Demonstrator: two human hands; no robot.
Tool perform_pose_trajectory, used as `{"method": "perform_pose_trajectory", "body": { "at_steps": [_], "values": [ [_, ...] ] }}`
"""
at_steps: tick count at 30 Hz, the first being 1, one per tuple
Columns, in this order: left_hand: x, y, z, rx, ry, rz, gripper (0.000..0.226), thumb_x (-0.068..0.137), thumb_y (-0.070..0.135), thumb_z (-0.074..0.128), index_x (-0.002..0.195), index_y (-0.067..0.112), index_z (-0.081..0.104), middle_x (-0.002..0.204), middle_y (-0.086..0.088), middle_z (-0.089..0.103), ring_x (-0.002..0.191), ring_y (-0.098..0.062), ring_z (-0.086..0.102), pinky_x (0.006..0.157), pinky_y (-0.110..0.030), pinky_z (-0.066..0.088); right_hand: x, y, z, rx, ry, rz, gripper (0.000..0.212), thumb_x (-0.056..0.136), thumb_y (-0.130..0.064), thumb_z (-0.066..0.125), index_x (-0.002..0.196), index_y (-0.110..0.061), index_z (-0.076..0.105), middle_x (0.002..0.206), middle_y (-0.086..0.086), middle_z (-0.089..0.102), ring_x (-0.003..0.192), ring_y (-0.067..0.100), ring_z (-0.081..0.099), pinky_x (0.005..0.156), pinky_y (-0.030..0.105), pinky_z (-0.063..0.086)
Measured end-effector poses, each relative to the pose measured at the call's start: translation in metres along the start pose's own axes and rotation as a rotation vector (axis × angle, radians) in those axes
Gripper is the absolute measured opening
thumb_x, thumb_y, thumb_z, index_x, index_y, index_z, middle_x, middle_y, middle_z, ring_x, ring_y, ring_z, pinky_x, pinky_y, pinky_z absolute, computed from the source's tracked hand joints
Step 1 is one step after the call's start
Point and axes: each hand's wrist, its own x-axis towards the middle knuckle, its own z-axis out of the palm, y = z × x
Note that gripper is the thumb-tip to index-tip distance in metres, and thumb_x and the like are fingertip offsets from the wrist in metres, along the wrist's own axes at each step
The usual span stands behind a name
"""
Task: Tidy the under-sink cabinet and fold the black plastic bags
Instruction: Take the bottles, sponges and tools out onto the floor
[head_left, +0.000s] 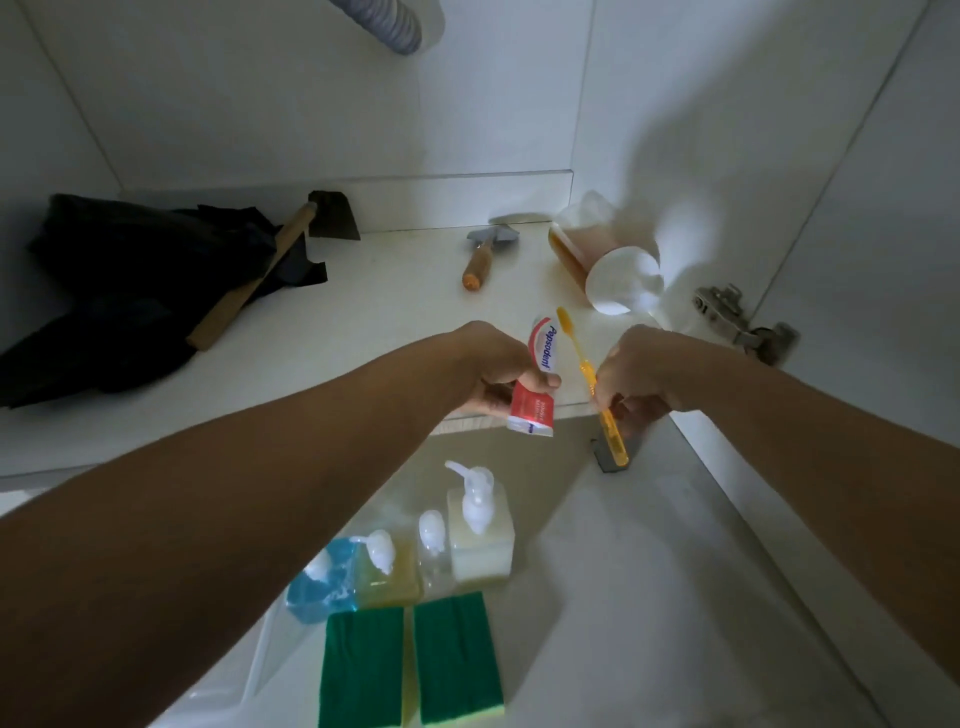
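The left hand (501, 371) grips a red toothpaste tube (535, 379). The right hand (636, 382) pinches a yellow toothbrush (592, 387). Both hands hang over the front edge of the cabinet shelf (405, 291). The black plastic bags (119, 291) lie crumpled at the shelf's back left corner. They look soft, light and slippery, best picked up by an edge.
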Motion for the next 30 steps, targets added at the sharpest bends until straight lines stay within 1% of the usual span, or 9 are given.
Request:
{"method": "perform_pose_trajectory", "body": {
  "at_steps": [2,7,11,17,19,22,24,27,30],
  "values": [
    [-0.018,-0.011,0.014,-0.005,-0.046,0.006,0.030,0.084,-0.004,0.068,0.112,-0.003,0.058,0.091,-0.013,0.066,0.091,-0.024,0.065,0.082,-0.038,0.055,-0.021,0.013,0.003,0.012,-0.060,0.017,0.014,0.079,0.012,0.067,0.093,0.012,0.067,0.083,0.029,0.068,0.073,0.038,0.070,0.080,0.052,0.058],
    [-0.041,-0.058,0.050,0.045,-0.035,-0.005,0.037,0.085,-0.004,0.066,0.120,-0.006,0.054,0.107,-0.022,0.065,0.089,-0.032,0.068,0.078,-0.045,0.058,-0.058,0.049,0.013,-0.052,-0.166,0.068,0.010,0.080,0.012,0.068,0.090,0.012,0.067,0.079,0.026,0.071,0.064,0.032,0.070,0.060,0.040,0.062],
    [-0.044,-0.121,0.082,0.039,0.083,-0.122,0.008,0.088,-0.001,0.061,0.087,0.002,0.053,0.087,-0.017,0.059,0.082,-0.033,0.068,0.077,-0.042,0.058,-0.071,0.085,0.045,-0.122,-0.232,0.153,0.015,0.080,0.009,0.071,0.094,0.015,0.066,0.077,0.026,0.072,0.060,0.029,0.071,0.059,0.036,0.062],
    [-0.027,-0.215,0.104,0.243,0.022,-0.307,0.022,0.093,0.010,0.054,0.072,0.007,0.052,0.066,-0.007,0.062,0.056,-0.019,0.063,0.065,-0.031,0.059,-0.081,0.140,0.118,-0.169,-0.385,0.240,0.015,0.077,0.010,0.069,0.090,0.017,0.065,0.065,0.023,0.068,0.054,0.030,0.069,0.058,0.038,0.062],
    [-0.022,-0.234,0.107,0.193,0.075,-0.319,0.014,0.092,0.012,0.058,0.079,0.008,0.054,0.072,-0.005,0.061,0.063,-0.018,0.062,0.068,-0.032,0.061,-0.081,0.148,0.137,-0.201,-0.391,0.249,0.011,0.076,0.008,0.070,0.085,0.012,0.064,0.065,0.021,0.067,0.059,0.031,0.071,0.059,0.037,0.062],
    [-0.025,-0.250,0.120,0.074,0.229,-0.331,0.020,0.089,0.022,0.067,0.101,0.011,0.056,0.081,0.000,0.059,0.066,-0.011,0.059,0.047,-0.020,0.049,-0.078,0.152,0.157,-0.268,-0.374,0.252,0.016,0.074,0.001,0.075,0.075,-0.002,0.059,0.062,0.010,0.067,0.055,0.022,0.071,0.052,0.024,0.057],
    [-0.025,-0.257,0.127,0.061,0.341,-0.350,0.031,0.083,0.030,0.075,0.100,0.012,0.057,0.086,-0.002,0.062,0.073,-0.013,0.065,0.053,-0.022,0.052,-0.078,0.154,0.163,-0.345,-0.374,0.235,0.025,0.073,-0.004,0.074,0.068,-0.012,0.051,0.051,-0.002,0.059,0.044,0.011,0.059,0.042,0.015,0.047],
    [-0.021,-0.257,0.130,0.169,0.344,-0.349,0.034,0.084,0.025,0.072,0.109,0.006,0.058,0.098,-0.007,0.066,0.087,-0.020,0.068,0.069,-0.027,0.058,-0.077,0.158,0.171,-0.401,-0.386,0.231,0.026,0.076,-0.010,0.073,0.064,-0.015,0.050,0.043,-0.007,0.054,0.047,0.007,0.051,0.045,0.016,0.046],
    [-0.017,-0.252,0.128,0.299,0.323,-0.350,0.028,0.089,0.014,0.064,0.112,0.003,0.053,0.101,-0.009,0.065,0.088,-0.020,0.069,0.072,-0.025,0.058,-0.073,0.162,0.176,-0.357,-0.423,0.273,0.012,0.080,-0.006,0.071,0.073,-0.006,0.061,0.048,0.001,0.062,0.044,0.010,0.060,0.047,0.019,0.052]
  ]
}}
